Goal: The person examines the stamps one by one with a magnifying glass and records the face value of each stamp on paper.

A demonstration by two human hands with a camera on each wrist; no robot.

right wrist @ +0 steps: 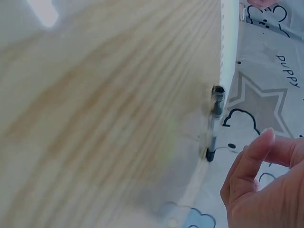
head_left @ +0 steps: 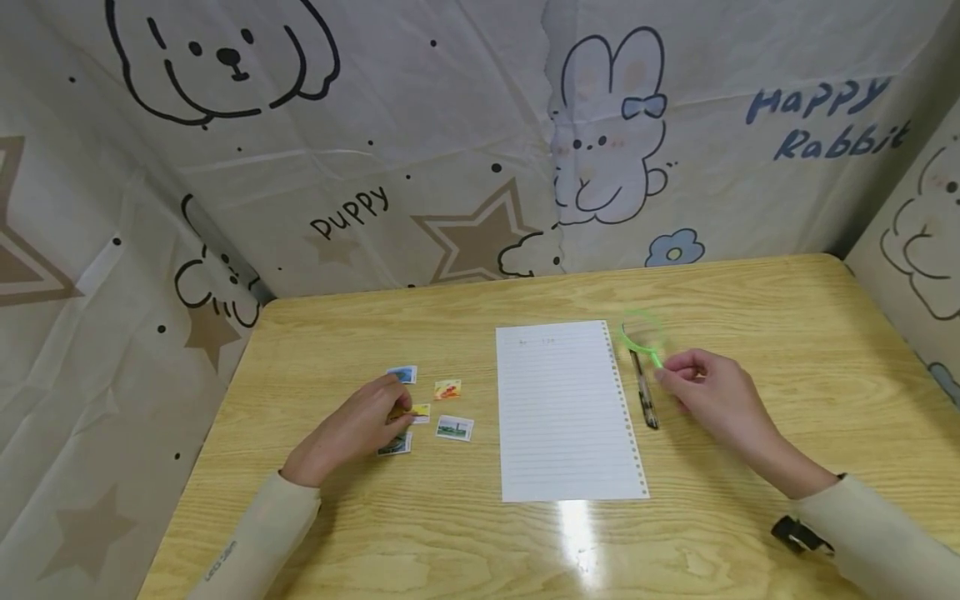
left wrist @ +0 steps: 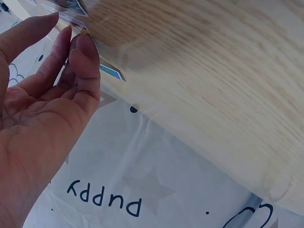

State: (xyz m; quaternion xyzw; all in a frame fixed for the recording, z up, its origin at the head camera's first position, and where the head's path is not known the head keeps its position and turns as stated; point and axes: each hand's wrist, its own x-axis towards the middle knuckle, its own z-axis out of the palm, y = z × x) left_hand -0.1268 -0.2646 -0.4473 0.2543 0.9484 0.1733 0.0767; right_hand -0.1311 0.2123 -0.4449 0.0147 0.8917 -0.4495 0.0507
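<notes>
My right hand (head_left: 716, 396) pinches the short handle of a green-rimmed magnifying glass (head_left: 643, 348) between thumb and fingers. The lens overlaps the top of a pen (head_left: 645, 392) lying on the table. Thumb and fingertips of my right hand (right wrist: 266, 185) meet in the right wrist view. My left hand (head_left: 360, 425) is over a small group of stamps, thumb and index finger slightly apart right at a yellow stamp (head_left: 422, 413). A blue stamp (head_left: 405, 374) and a dark stamp (head_left: 396, 444) show beside it. In the left wrist view my left hand's (left wrist: 52, 95) fingers are bent and bunched.
A lined sheet (head_left: 570, 417) with faint writing at its top lies mid-table. Left of it are a yellow-and-red stamp (head_left: 447, 389) and a green landscape stamp (head_left: 454, 428). A printed cloth (head_left: 450, 150) hangs behind the wooden table (head_left: 420, 533).
</notes>
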